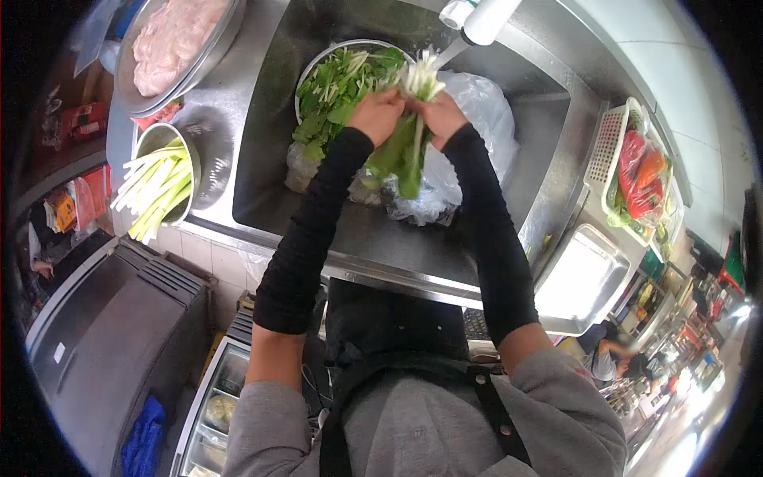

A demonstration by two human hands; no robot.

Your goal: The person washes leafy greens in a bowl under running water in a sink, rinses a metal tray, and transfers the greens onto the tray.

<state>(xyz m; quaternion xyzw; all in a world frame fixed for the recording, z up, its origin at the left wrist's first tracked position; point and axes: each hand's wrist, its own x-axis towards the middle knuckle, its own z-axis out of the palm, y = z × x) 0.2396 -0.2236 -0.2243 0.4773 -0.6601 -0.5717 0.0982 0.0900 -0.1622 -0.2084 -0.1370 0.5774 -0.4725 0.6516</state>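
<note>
Over the sink, my left hand (378, 116) and my right hand (442, 118) close together round a bunch of leafy greens (408, 163). The pale stem ends point up toward the faucet (486, 24), and the green leaves hang down between my forearms. The fingers are partly hidden by the bunch. Just left of my left hand, a round metal bowl (302, 78) in the sink is heaped with cut greens (338, 87). Behind and below my right hand lies a clear plastic bag (485, 119), its contents hard to make out.
The steel sink (318, 238) surrounds the work. On the left counter stand a bowl of pale raw meat (171, 48) and a bowl of celery-like stalks (159, 187). To the right are a white basket (608, 147) with bagged vegetables and a metal tray (584, 278). Another person (608, 358) is at far right.
</note>
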